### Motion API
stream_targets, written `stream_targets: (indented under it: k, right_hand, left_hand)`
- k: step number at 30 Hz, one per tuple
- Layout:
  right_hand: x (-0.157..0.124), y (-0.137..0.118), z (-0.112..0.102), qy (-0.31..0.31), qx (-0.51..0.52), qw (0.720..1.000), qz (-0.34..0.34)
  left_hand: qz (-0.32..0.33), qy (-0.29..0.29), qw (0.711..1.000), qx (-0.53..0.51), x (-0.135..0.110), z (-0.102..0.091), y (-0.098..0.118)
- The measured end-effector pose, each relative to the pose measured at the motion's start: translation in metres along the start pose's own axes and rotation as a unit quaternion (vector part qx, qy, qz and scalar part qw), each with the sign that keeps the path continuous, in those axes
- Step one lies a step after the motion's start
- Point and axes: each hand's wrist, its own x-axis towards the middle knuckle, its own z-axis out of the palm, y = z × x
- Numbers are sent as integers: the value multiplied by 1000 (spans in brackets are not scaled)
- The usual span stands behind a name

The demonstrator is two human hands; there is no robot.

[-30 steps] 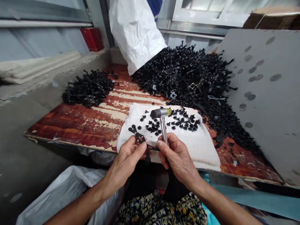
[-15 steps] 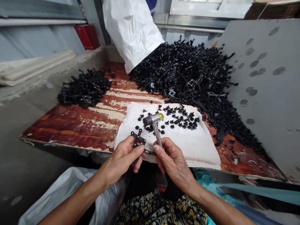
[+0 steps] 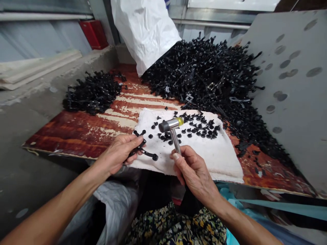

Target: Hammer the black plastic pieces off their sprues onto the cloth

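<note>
Shifted left, the left hand [image 3: 114, 153] pinches a black plastic frame [image 3: 147, 153]; right fingers [image 3: 176, 156] wrap a mallet [image 3: 170, 125]; a big black heap [image 3: 204, 78] remains.

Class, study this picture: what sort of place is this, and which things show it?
Probably a small workshop handling moulded parts: a large heap of black moulded parts, a mallet over a white cloth, and a worn wooden workbench.

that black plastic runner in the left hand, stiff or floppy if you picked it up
Probably fairly stiff, perhaps slightly springy: the thin black plastic runner juts from the left hand without obvious drooping. It is likely light for its size, being slender plastic. Its branching arms would probably snag on others, judging by the tangled heap of runners.
</note>
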Motion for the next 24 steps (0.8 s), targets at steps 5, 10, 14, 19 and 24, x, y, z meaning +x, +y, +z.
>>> stream_targets:
  k: [5,10,14,19,24]
  right_hand:
    - [-3,5,-8,22,27,999,38]
    - [-3,11,-9,29,47,997,52]
    - [-2,13,-10,27,57,996,67]
    - [0,15,-11,22,57,996,63]
    - [0,15,-11,23,50,997,53]
  left_hand:
    - [-58,-56,997,14,13,-3,10]
    - [-72,-74,993,49,23,-6,11]
    - [-79,-38,994,62,29,-7,13]
    - [-93,-27,994,55,28,-4,17]
    - [-99,-22,993,58,27,-3,18]
